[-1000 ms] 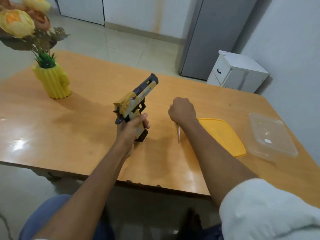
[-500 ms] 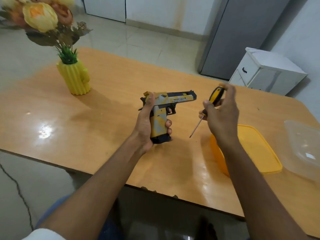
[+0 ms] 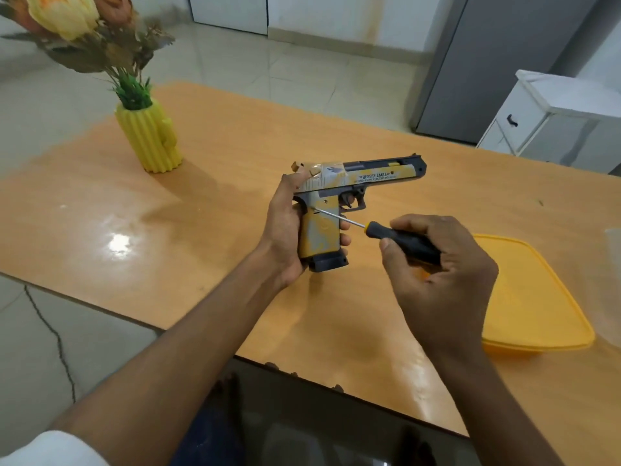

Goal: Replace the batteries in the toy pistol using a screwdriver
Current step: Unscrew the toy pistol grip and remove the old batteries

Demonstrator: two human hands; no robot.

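My left hand [image 3: 285, 230] holds the toy pistol [image 3: 336, 210] above the counter [image 3: 218, 196], fingers [image 3: 344, 238] curled round its grip. My right hand [image 3: 437, 270] grips the screwdriver [image 3: 386, 232], tip against the grip's upper rear.

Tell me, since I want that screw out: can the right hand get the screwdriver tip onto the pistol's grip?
Probably yes. The right hand holds the screwdriver, whose tip already meets the grip of the toy pistol. The left hand wraps only the back and front edges.
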